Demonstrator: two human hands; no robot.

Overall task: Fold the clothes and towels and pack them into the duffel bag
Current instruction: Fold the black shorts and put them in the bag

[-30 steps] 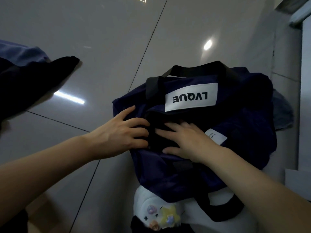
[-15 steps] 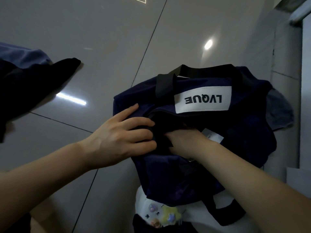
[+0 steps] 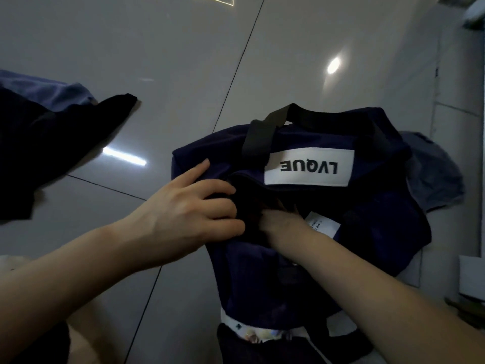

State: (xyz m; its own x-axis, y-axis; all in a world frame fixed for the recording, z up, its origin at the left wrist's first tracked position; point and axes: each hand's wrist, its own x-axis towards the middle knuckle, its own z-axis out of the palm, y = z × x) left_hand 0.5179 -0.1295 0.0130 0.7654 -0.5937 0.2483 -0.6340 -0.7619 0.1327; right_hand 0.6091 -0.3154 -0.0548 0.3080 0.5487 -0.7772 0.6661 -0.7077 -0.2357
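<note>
Both bare forearms reach forward from the lower corners and converge. The left hand (image 3: 189, 208) lies palm down, its fingers (image 3: 223, 206) curled at the tips, thumb extended. The right hand (image 3: 278, 222) shows only wrist and knuckles; its fingers are hidden.

We see a glossy grey tiled floor (image 3: 162, 48) crossed by dark grout lines (image 3: 237, 74). We note two reflections on it: a round light spot (image 3: 333, 65) and an elongated bright bar (image 3: 124, 156). At upper right rises a grey tiled wall (image 3: 456, 82); a pale object (image 3: 472, 277), unidentifiable, stands at the right edge.
</note>
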